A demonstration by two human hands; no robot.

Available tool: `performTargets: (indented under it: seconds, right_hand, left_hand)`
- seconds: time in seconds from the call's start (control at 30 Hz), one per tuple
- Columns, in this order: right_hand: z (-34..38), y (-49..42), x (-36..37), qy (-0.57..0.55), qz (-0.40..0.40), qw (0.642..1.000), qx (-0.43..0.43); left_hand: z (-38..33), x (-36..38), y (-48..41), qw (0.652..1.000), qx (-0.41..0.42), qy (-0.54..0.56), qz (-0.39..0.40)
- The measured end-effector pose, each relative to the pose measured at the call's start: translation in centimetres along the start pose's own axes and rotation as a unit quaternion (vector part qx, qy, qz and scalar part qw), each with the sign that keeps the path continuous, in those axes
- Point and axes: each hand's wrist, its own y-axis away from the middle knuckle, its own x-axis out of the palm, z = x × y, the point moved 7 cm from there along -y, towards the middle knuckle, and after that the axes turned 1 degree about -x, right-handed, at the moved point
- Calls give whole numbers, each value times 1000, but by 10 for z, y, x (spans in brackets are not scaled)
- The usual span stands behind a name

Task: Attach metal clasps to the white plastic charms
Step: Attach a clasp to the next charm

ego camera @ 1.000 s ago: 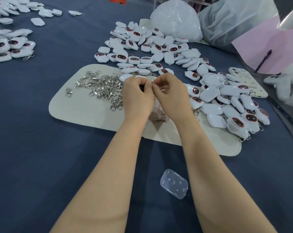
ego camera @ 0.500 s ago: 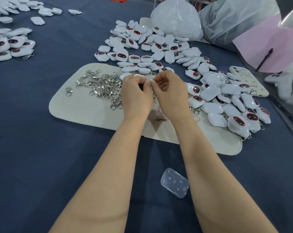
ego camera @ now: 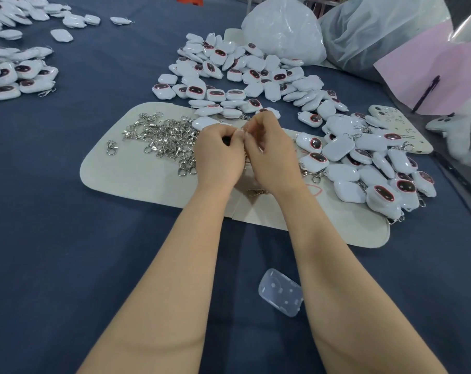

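I'm mid-batch here. My left hand (ego camera: 218,157) and right hand (ego camera: 273,157) meet over the mat (ego camera: 131,179), fingers curled and tips pressed together. The left pinches a charm (ego camera: 226,141), mostly hidden. The right pinches what looks like a clasp (ego camera: 246,130) at the charm's top edge. I can't see the join itself, so I judge this one as not yet finished.

On the right, lapping onto the mat, lies a heap of finished charms (ego camera: 363,168) with metal showing at their edges. Beyond my hands a bigger heap of bare charms (ego camera: 242,74) waits. The clasps (ego camera: 169,141) are piled on the mat just beside my left hand, and one loose clasp (ego camera: 257,191) lies near my wrists.

A far heap (ego camera: 18,76) sits at the left of the tabletop (ego camera: 67,238); metal shows at its near edge, so I take it as done. By my reckoning a good share is finished and a large share remains.
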Motion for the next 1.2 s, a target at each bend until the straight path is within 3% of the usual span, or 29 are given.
performTargets:
  seconds: [0.27,0.43,0.57,0.7,1.2]
  right_hand:
    - [4,0,-5,9,-18,999,-25]
    - [-3,-1,-13,0,-53,999,9]
    - [-13,-2,-24,12,-80,996,33]
    - [-16,-3,-23,55,-47,997,34]
    - [-2,-1,-13,76,7,997,-10]
  left_hand:
    - [4,3,-1,995,-39,75,47]
    - [-3,9,3,992,-21,97,82]
    - [-7,5,8,992,-15,103,66]
    - [-9,2,9,989,-29,133,61]
    - [-3,5,1,995,7,69,74]
